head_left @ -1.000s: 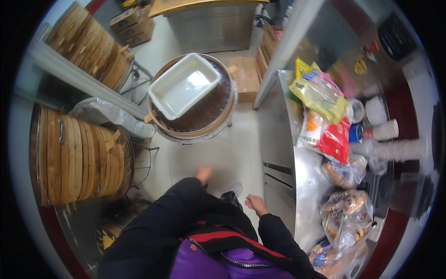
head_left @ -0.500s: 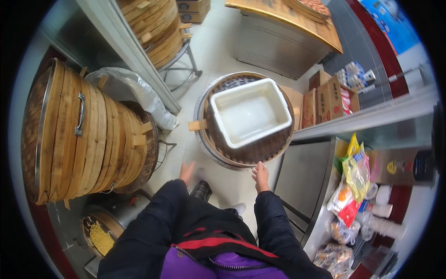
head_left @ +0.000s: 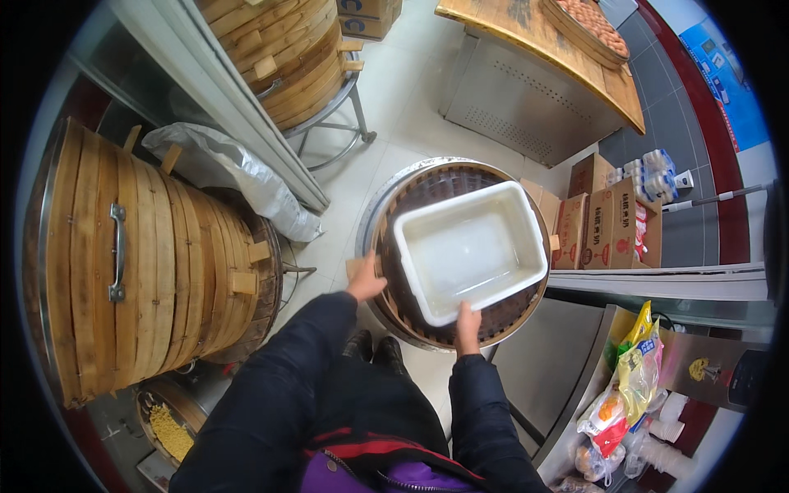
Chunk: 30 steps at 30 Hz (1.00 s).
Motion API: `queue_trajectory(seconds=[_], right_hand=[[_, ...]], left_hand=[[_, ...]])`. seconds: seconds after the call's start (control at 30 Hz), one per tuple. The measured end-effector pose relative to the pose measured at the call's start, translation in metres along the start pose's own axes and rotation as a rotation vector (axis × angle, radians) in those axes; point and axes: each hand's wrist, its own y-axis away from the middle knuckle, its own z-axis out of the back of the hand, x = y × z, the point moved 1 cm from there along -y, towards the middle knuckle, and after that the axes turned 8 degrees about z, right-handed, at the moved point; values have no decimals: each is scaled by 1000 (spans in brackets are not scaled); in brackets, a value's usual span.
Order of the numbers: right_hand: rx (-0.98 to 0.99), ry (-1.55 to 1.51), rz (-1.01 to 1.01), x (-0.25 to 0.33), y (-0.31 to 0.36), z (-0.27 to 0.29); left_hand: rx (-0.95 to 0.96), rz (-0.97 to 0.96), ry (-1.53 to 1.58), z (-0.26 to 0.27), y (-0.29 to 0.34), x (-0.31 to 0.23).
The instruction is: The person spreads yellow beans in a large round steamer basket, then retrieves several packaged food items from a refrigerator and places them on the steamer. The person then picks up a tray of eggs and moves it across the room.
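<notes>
A white rectangular plastic tub (head_left: 472, 259) sits at a slant on a round woven bamboo steamer tray (head_left: 514, 311) in front of me. A little water or wet sheen shows on its bottom. My right hand (head_left: 468, 330) is at the tub's near edge, thumb up against the rim; its other fingers are partly hidden. My left hand (head_left: 364, 279) reaches the tray's left side beside a wooden tab handle (head_left: 353, 267), with thumb and forefinger apart. It is apart from the tub.
Tall stacked bamboo steamers (head_left: 156, 263) stand at left, with another stack (head_left: 283, 62) behind. A wood-topped counter (head_left: 526, 25) is at the back. Cardboard boxes (head_left: 608, 226) sit at right, near a steel surface (head_left: 546, 353) and plastic packages (head_left: 629, 386). A silvery sack (head_left: 238, 177) leans left.
Both hands have moved forward, the right to the tub's near rim and the left to the tray's side. My feet have come together and the view has shifted.
</notes>
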Motion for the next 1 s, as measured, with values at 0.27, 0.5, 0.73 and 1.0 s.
queue_trajectory(seconds=[0.27, 0.5, 0.73, 1.0], right_hand=[[12, 70, -262, 34, -5, 43], [-99, -59, -354, 32, -3, 40], [-125, -44, -409, 66, 23, -1], [-169, -185, -111, 168, 32, -91]], left_hand=[[232, 100, 227, -62, 24, -9], [666, -8, 317, -22, 32, -9], [510, 264, 151, 53, 18, -92], [729, 282, 256, 90, 1, -214]])
